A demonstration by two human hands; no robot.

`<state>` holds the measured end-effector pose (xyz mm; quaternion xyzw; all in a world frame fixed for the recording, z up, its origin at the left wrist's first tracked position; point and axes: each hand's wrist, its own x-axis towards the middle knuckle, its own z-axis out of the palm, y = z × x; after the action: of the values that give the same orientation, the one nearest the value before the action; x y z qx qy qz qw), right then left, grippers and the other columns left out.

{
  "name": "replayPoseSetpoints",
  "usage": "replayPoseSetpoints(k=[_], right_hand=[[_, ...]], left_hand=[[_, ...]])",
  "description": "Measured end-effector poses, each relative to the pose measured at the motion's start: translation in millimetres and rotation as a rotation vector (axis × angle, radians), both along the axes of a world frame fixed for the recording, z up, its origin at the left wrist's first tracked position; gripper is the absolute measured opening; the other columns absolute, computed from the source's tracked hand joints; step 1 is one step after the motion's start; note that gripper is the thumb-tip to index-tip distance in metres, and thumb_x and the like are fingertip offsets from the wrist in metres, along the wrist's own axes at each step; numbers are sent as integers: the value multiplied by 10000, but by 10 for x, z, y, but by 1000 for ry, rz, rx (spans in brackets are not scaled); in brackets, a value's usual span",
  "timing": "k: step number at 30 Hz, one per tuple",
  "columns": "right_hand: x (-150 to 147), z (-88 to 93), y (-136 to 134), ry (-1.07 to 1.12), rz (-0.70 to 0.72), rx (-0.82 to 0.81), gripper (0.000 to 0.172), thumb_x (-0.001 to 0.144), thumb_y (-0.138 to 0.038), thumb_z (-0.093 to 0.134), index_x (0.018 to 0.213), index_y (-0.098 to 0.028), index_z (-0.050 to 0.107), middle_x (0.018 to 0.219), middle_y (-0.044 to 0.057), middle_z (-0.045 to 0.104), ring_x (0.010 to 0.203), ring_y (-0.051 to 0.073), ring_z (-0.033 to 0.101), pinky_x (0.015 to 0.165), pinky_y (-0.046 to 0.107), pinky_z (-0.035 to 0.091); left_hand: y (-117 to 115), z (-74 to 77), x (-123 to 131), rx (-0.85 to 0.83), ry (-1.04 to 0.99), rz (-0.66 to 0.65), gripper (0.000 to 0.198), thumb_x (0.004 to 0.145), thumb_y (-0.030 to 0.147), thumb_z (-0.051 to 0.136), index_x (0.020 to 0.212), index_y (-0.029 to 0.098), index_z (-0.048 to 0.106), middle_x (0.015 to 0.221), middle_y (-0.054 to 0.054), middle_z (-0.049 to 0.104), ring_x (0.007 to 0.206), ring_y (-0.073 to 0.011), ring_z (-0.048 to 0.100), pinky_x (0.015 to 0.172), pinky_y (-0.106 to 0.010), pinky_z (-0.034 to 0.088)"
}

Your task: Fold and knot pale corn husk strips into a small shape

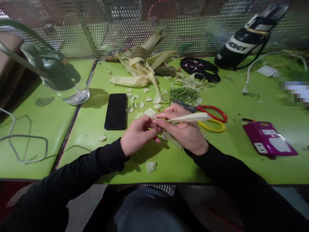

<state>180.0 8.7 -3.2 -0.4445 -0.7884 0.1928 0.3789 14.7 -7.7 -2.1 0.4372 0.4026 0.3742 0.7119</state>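
Both hands meet over the green table (91, 161). My left hand (141, 130) pinches one end of a pale corn husk strip (190, 118). My right hand (184, 132) is closed on the same strip, whose long end sticks out to the right above the knuckles. The fingertips partly hide where the husk is gripped. Just beyond my right hand lie scissors (217, 126) with one red and one yellow handle loop, their blades partly covered. Husk scraps (142, 103) are scattered in front of the fingers, and one cut piece (151, 167) rests near the table's front edge.
A black phone (116, 111) lies left of the hands. Behind are a heap of corn husks (142, 66), green shreds (184, 95) and a black palette-shaped object (200, 69). Bottles stand at left (65, 77) and right (238, 46). A purple case (270, 138) lies right; a perforated screen (96, 29) closes the back.
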Motion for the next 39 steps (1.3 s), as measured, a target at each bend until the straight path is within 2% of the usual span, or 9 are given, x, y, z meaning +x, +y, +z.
replayPoseSetpoints(k=[7, 11, 15, 23, 27, 30, 32, 35, 39], right_hand=[[-65, -9, 9, 282, 57, -229, 92, 842, -299, 679, 845, -214, 711, 781, -6, 703, 710, 139, 634, 635, 265, 513], [-70, 5, 8, 277, 29, -264, 79, 865, -280, 644, 835, -207, 652, 698, -37, 638, 591, 99, 554, 541, 230, 445], [-65, 20, 1, 212, -38, -190, 91, 885, -268, 618, 822, -202, 615, 698, -35, 590, 626, 103, 513, 587, 239, 420], [-76, 17, 5, 239, -14, -185, 104, 898, -239, 602, 801, -206, 587, 693, -43, 545, 627, 98, 478, 590, 237, 396], [-62, -3, 17, 294, 17, -296, 137, 893, -330, 617, 832, -209, 598, 722, -32, 568, 648, 111, 518, 596, 247, 421], [-38, 16, 21, 333, -27, -407, 272, 892, -459, 598, 1020, -220, 578, 807, -12, 599, 676, 134, 557, 597, 270, 447], [-20, 43, 23, 305, -88, -405, 333, 914, -530, 527, 1023, -218, 558, 846, 8, 609, 715, 153, 571, 626, 295, 460], [-3, 74, 22, 95, -82, -349, 356, 907, -560, 521, 910, -208, 579, 885, 36, 635, 790, 183, 586, 695, 334, 465], [11, 67, 25, -138, -51, -86, 335, 902, -529, 545, 858, -209, 637, 967, 66, 643, 948, 239, 576, 798, 390, 456]], left_hand=[[1, -5, 7, -119, -118, 8, 113, 827, 13, 589, 877, 109, 560, 700, 15, 656, 608, -76, 677, 509, -141, 500], [9, -32, -7, -178, -176, 42, 136, 801, 16, 646, 838, 112, 558, 696, 2, 685, 634, -89, 685, 553, -163, 530], [4, -42, 0, -236, -242, 70, 162, 773, 4, 687, 841, 101, 576, 670, -4, 703, 634, -82, 686, 666, -199, 566], [-25, -17, 27, -251, -276, 87, 149, 767, -35, 671, 817, 85, 597, 662, -27, 721, 602, -83, 687, 641, -183, 557], [-19, -6, 24, -241, -279, 98, 67, 825, 68, 667, 801, 85, 607, 681, -49, 720, 623, -98, 695, 640, -189, 564], [30, 15, 14, -290, -293, 135, 59, 861, 71, 620, 807, 93, 610, 685, -59, 718, 574, -99, 680, 587, -185, 556], [80, 37, -1, -326, -306, 203, 76, 886, 59, 572, 869, 93, 637, 710, -65, 723, 581, -98, 684, 592, -183, 562], [147, 62, -28, -337, -346, 291, 141, 911, 46, 519, 882, 90, 650, 724, -62, 719, 610, -88, 690, 625, -171, 569], [194, 50, -48, -287, -364, 308, 108, 859, 7, 579, 842, 101, 630, 753, -47, 726, 606, -79, 680, 607, -163, 557]])
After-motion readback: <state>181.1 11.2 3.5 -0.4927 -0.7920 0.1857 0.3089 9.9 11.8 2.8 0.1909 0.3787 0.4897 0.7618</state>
